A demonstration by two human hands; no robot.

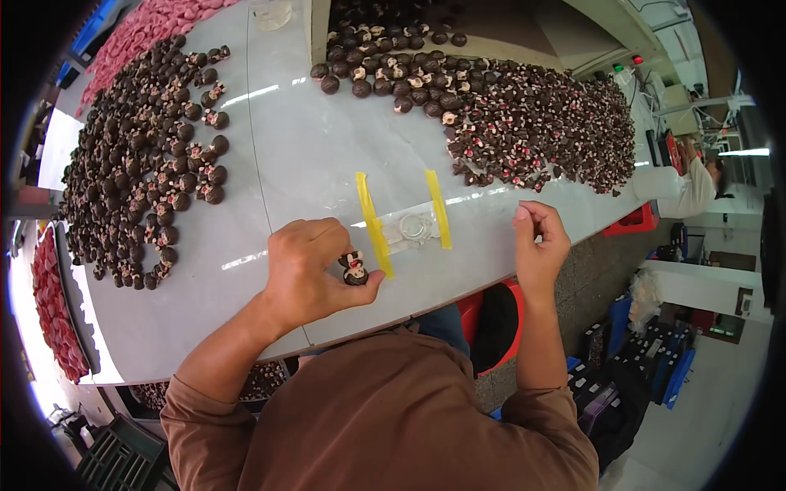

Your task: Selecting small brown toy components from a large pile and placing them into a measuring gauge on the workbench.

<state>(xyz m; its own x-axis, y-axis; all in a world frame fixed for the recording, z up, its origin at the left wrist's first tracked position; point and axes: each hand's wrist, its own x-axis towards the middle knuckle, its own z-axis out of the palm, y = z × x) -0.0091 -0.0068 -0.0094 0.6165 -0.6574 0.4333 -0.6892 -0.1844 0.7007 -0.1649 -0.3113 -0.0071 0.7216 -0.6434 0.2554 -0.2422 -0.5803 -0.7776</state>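
Above the grey-white tabletop, my left hand (307, 266) is closed around a small doll head (354, 270) with dark brown hair, a pale face and a touch of red. Its thumb stretches along the lower side of the head. To the right, near the table's front edge, my right hand (540, 245) is pinched, thumb against forefinger. Whatever it may hold is too small to make out. Between the hands, a clear round plastic fixture (413, 228) is fixed to the table, with two yellow tape strips (370, 214) at its sides.
A broad heap of brown doll heads (135, 164) covers the left of the table. Small dark and pale pieces (540, 123) are piled at the far right, beside more brown round heads (393, 74). Pink parts (147, 37) lie far left. A red stool (499, 327) stands under the front edge.
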